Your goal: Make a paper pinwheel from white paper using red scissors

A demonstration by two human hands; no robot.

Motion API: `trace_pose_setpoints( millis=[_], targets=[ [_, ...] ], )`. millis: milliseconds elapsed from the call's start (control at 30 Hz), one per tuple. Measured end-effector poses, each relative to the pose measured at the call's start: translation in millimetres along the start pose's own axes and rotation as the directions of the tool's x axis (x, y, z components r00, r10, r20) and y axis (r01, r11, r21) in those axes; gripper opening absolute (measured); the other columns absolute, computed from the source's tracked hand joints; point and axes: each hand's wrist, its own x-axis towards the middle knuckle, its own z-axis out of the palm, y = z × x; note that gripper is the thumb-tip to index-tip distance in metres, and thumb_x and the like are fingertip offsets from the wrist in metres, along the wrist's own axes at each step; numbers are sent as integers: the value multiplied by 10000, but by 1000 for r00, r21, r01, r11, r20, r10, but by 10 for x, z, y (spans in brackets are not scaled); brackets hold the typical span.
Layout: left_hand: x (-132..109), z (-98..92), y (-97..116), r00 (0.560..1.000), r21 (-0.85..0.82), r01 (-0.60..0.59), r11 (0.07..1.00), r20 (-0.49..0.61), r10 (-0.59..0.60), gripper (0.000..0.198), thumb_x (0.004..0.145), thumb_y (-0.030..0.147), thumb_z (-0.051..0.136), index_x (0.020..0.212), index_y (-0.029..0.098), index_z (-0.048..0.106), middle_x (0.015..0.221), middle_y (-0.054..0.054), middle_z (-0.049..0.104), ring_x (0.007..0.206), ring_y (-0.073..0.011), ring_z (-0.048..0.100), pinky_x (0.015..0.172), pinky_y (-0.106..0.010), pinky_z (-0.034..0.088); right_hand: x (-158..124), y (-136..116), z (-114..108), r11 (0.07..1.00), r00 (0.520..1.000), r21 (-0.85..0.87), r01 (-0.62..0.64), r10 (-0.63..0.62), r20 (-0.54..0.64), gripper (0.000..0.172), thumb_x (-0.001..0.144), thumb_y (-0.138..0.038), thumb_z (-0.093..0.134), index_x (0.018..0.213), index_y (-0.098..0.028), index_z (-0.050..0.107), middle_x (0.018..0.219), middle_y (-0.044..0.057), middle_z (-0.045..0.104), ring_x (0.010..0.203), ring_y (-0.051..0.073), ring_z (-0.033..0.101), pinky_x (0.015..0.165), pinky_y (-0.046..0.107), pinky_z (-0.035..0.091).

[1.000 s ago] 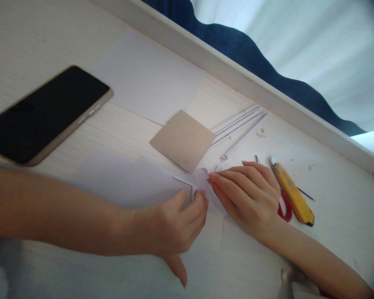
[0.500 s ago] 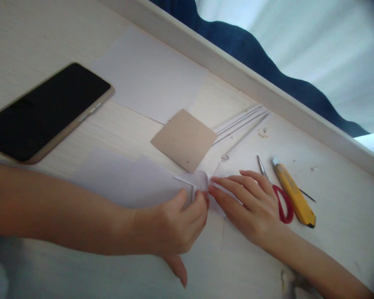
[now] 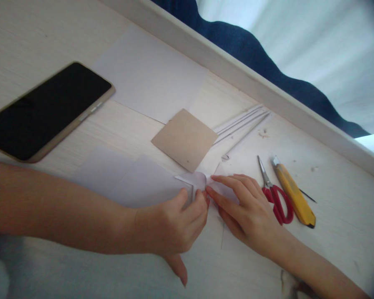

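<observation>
A small piece of white paper (image 3: 198,179), its edge curled up, is between my hands on the table. My left hand (image 3: 177,226) is closed on the paper, its bent fingertips pressing it down; its thumb sticks out toward the near side. At the curled edge, the fingertips of my right hand (image 3: 251,214) meet the paper from the right, almost touching my left fingers. Under and left of my left hand lie overlapping white sheets (image 3: 143,182). Just beyond the paper is a square of brown cardboard (image 3: 184,140).
Red-handled scissors (image 3: 283,203) and a yellow utility knife (image 3: 296,195) lie right of my right hand. Several rolled paper tubes (image 3: 244,124) rest near the raised table edge (image 3: 237,72). A phone (image 3: 50,110) and a larger white sheet (image 3: 152,74) lie at the upper left.
My right hand has shifted slightly left and toward me, uncovering more of the scissors. The paper's curled edge has moved a little left. My left hand has hardly moved.
</observation>
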Motion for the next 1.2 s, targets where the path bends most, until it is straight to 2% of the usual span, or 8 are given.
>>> trace_pose_setpoints(
  millis=[100, 333, 500, 633, 733, 1000, 1100, 1200],
  targets=[
    [0, -8, -9, 1000, 7, -24, 1000, 10, 24, 958, 626, 766, 89, 998, 51, 607, 1011, -174, 609, 959, -282, 504, 724, -356, 429, -25, 6, -12, 1000, 999, 18, -13, 13, 31, 325, 764, -120, 478, 1075, -144, 570, 1144, 150, 499, 1026, 267, 429, 837, 463, 391],
    [3, -10, 12, 1000, -3, 15, 1000, 10, -15, 970, 589, 792, 144, 997, 43, 606, 1027, -181, 604, 980, -296, 491, 745, -364, 424, -51, -9, -59, 992, 988, 80, -94, 84, 128, 410, 741, -66, 436, 1118, -190, 542, 1276, 136, 377, 1120, 285, 346, 873, 505, 361],
    [1, -4, -13, 1000, -4, -25, 1000, 7, 25, 949, 643, 758, 106, 996, 30, 602, 1025, -195, 601, 963, -292, 507, 742, -363, 427, -85, -29, -20, 993, 988, 64, -97, 88, 125, 419, 750, -92, 452, 1156, -172, 514, 1294, 152, 338, 1141, 291, 316, 903, 501, 329],
    [5, -11, -9, 1000, -35, -5, 999, 29, 6, 943, 634, 763, 121, 994, 35, 600, 1030, -192, 595, 980, -299, 499, 781, -381, 412, -103, -41, -6, 995, 991, 27, -91, 88, 98, 424, 744, -118, 465, 1160, -184, 510, 1300, 158, 331, 1153, 312, 306, 912, 536, 289],
    [11, -29, -13, 999, -56, -8, 998, 45, 11, 940, 617, 773, 140, 991, 46, 603, 1032, -189, 594, 1000, -299, 488, 798, -379, 403, -95, -54, -45, 992, 982, 32, -121, 115, 147, 432, 732, -126, 468, 1156, -202, 511, 1319, 145, 309, 1169, 314, 292, 921, 543, 268],
    [56, -71, -76, 1000, -166, 22, 986, 20, -19, 939, 638, 761, 111, 943, 27, 611, 954, -175, 626, 911, -272, 543, 787, -365, 407, -89, -49, -118, 987, 974, 44, -153, 143, 177, 385, 808, -278, 429, 1189, -261, 479, 1312, 128, 309, 1180, 309, 283, 930, 556, 227],
    [69, -81, -85, 1000, -183, 14, 983, 7, -13, 944, 645, 757, 114, 935, 5, 605, 951, -195, 624, 912, -278, 549, 815, -373, 399, -102, -52, -93, 987, 975, 18, -160, 155, 160, 397, 808, -383, 429, 1186, -273, 479, 1311, 134, 308, 1187, 307, 278, 942, 554, 203],
    [84, -112, -118, 999, -228, 11, 974, 39, -2, 926, 644, 759, 142, 922, 8, 605, 933, -196, 629, 894, -268, 561, 825, -364, 401, -114, -60, -52, 986, 978, -29, -165, 167, 121, 416, 806, -449, 418, 1179, -279, 483, 1308, 142, 320, 1186, 309, 285, 945, 555, 188]
  ],
)
